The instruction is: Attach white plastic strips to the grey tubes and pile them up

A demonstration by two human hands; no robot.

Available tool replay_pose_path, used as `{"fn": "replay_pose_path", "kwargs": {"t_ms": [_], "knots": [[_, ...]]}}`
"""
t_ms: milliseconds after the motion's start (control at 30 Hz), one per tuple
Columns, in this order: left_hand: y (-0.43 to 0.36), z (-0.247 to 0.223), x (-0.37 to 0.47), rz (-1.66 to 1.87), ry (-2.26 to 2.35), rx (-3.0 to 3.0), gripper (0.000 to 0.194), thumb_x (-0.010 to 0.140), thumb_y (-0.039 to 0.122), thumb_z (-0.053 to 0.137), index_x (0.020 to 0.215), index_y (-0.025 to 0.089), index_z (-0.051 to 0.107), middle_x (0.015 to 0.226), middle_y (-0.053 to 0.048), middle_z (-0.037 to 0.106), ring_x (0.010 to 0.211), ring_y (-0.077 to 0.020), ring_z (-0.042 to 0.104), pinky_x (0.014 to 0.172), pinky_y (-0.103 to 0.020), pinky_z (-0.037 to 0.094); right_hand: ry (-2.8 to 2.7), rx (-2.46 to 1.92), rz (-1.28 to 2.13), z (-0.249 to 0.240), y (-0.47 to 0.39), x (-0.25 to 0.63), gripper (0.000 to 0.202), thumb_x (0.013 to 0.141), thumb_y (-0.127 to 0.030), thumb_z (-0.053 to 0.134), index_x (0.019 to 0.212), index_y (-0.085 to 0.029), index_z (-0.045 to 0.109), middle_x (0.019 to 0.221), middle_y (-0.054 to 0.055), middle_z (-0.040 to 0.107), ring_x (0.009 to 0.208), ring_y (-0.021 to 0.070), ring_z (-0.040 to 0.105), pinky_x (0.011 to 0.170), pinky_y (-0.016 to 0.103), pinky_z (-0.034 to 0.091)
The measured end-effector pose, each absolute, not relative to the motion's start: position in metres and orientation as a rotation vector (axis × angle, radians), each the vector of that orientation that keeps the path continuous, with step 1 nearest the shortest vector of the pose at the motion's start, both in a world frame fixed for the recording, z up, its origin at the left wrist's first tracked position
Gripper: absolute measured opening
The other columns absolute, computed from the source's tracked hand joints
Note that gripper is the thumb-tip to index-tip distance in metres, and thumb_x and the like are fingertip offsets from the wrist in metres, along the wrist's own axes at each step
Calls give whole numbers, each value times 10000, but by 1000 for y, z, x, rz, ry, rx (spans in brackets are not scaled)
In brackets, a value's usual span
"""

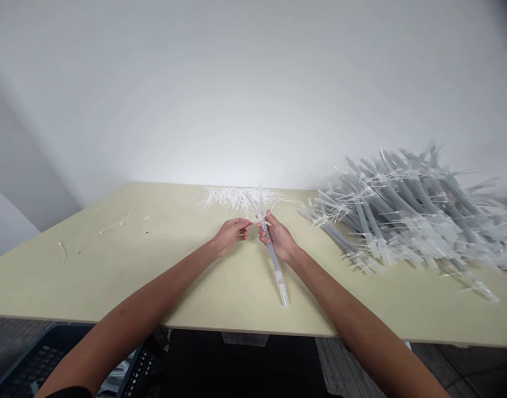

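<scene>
My right hand (pixel 278 239) is wrapped round a grey, translucent plastic tube (pixel 273 257), which slants upright with its lower end toward me. Clear sleeves cover the tube's ends, and near its top a branch forks off. Just left of the tube, my left hand (pixel 233 235) is closed in a pinch. A thin white cable tie (pixel 252 222) seems to run from its fingertips to the tube, though it is small and partly hidden. Behind both hands lies a loose pile of white cable ties (pixel 232 199).
A large heap of similar tubes with ties on them (pixel 419 210) covers the table's right side. Several loose ties and scraps (pixel 117 222) lie at left on the pale table (pixel 187 293). A wall stands behind. Below the front edge is a dark basket (pixel 54 345).
</scene>
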State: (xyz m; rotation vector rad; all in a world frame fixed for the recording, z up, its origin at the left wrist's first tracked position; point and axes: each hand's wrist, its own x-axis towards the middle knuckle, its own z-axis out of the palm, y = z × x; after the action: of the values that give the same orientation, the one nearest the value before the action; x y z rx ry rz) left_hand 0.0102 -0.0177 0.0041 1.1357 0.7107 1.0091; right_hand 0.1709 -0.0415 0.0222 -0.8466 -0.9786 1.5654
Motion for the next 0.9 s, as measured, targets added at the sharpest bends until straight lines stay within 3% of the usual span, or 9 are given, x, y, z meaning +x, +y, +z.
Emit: {"fn": "replay_pose_path", "kwargs": {"t_ms": [133, 333, 633, 900], "knots": [[-19, 8, 9, 1010, 696, 1149, 291, 714, 360, 649, 860, 108, 640, 759, -38, 533, 667, -98, 498, 689, -273, 414, -1037, -868, 1459, 21, -40, 172, 401, 728, -592, 557, 769, -198, 497, 687, 21, 558, 480, 85, 418, 362, 220, 303], [-20, 13, 7, 1027, 665, 1221, 289, 732, 361, 636, 880, 113, 621, 795, -44, 529, 689, -104, 500, 718, -286, 415, -1107, -897, 1301, 14, -36, 175, 386, 636, -502, 694, 717, -171, 513, 668, -2, 533, 449, 53, 393, 342, 198, 275], [-27, 18, 10, 987, 699, 1317, 264, 733, 387, 624, 770, 136, 551, 751, -21, 531, 639, -88, 487, 711, -286, 408, -1180, -973, 1150, 16, -38, 174, 386, 666, -502, 656, 852, -181, 547, 634, -20, 533, 406, 57, 400, 323, 191, 288], [-32, 20, 13, 933, 673, 1367, 241, 755, 380, 591, 775, 143, 546, 697, -14, 521, 655, -107, 502, 710, -288, 411, -1238, -1023, 1108, 15, -38, 173, 358, 652, -468, 670, 824, -181, 544, 613, -27, 512, 403, 63, 401, 322, 195, 296]]}}
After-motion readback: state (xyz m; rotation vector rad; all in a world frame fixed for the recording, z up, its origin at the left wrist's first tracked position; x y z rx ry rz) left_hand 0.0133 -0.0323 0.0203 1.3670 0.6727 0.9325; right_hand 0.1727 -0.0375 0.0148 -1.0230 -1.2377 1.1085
